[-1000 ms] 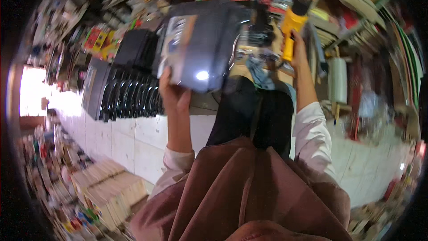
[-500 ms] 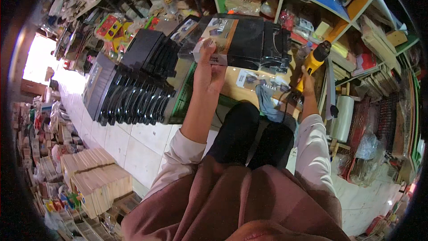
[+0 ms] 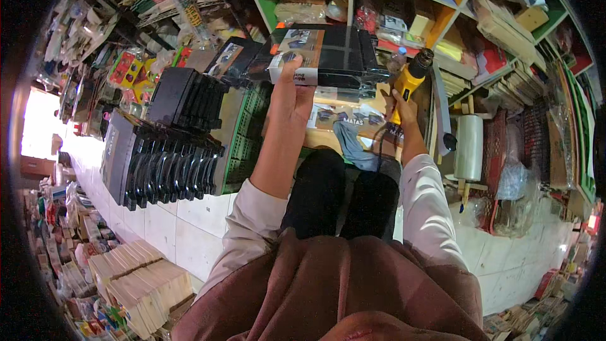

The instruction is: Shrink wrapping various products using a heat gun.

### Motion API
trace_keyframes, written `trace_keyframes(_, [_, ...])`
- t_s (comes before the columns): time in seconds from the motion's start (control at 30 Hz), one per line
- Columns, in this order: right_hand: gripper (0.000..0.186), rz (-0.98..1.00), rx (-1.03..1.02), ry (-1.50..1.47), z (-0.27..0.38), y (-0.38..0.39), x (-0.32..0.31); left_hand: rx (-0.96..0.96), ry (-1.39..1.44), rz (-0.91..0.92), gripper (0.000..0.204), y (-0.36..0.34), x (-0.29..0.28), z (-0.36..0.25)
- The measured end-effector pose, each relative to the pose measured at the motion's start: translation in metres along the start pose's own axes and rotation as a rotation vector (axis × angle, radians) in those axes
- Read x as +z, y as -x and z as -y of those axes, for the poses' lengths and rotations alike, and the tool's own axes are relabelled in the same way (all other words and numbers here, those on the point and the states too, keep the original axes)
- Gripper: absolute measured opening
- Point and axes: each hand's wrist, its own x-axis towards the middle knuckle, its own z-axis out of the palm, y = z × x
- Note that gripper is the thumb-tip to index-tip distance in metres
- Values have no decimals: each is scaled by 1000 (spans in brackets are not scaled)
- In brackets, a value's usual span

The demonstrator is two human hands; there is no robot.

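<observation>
Since the earlier frame, the yellow-black plastic heat gun (image 3: 411,82) is nearer to the black, film-wrapped rectangular box (image 3: 338,50). My right hand (image 3: 407,111) is closed around the gun's handle; my left hand (image 3: 292,95) clamps the box's left end, thumb on top, over the light wooden table (image 3: 319,139). There I see a grey-blue cloth (image 3: 352,145).

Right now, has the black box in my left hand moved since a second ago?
Yes. The black box has moved right and up in view, away from the row of black cases.
</observation>
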Motion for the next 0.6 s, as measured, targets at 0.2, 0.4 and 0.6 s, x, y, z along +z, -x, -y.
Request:
trace_keyframes(0.2, [39,-6,-184,220,-46,-42,-38,52,-71,-34,28,-10,2,27])
trace_keyframes(0.4, [80,-129,-270,603,-33,-9,-25,-41,-41,-109,22,-11,-5,58])
trace_keyframes(0.6, [98,-122,-456,722,-26,20,-17,-263,-86,-141,19,-62,-41,97])
